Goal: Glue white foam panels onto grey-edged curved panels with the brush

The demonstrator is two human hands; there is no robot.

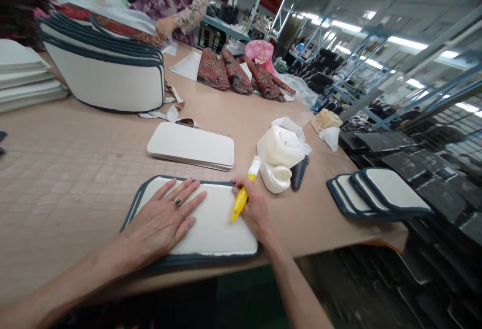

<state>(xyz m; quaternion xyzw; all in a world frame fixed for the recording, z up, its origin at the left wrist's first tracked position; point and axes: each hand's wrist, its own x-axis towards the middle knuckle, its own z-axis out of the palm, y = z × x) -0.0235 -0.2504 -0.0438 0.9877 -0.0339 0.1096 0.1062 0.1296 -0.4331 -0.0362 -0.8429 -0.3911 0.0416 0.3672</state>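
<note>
A: Fingers?
B: Left hand (165,221) flat, fingers spread on the white face of the dark-edged panel (222,226), gripping nothing. Right hand (254,206) has its fingers closed round the yellow-handled brush (240,203), bristles pointing far. Can't tell if those fingers also press the panel's far right corner; the hand covers it.
A: Panel where?
B: Near edge of the worktop (94,153).
A: Around it?
B: Pale boards (192,143) just to the far side, white plastic jug (280,150) far right by the bristles, more edged panels (399,188) well right.
A: Step?
B: My read: steadying and lining up the panel. Brushing next would call for turning the bristles down, left palm bracing.
</note>
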